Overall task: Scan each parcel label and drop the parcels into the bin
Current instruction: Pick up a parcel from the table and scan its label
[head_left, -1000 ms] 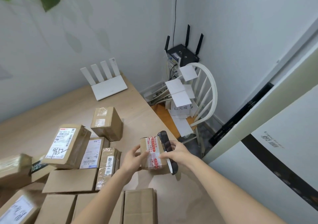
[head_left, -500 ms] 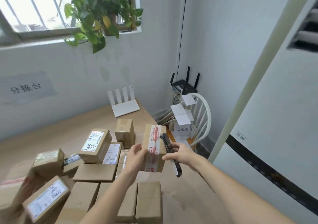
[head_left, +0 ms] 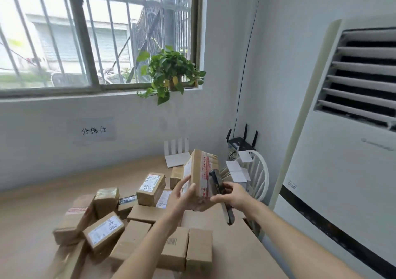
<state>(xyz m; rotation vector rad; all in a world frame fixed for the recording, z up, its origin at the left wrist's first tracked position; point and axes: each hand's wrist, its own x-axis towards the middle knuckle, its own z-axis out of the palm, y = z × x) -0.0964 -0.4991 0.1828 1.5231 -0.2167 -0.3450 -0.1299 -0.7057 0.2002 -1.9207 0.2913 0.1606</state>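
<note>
You raised the parcel (head_left: 200, 179) higher off the bench (head_left: 231, 246). Left hand (head_left: 182, 195) gripped its labelled side; right hand (head_left: 232, 195) held the dark scanner (head_left: 220, 195) against the taped face.

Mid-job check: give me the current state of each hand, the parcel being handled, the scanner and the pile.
Left hand: gripping the lifted parcel.
Brown cardboard parcel with red-printed tape: held upright above the table.
Right hand: holding the scanner.
Black handheld scanner: against the parcel.
Remaining cardboard parcels: piled on the table.
</note>
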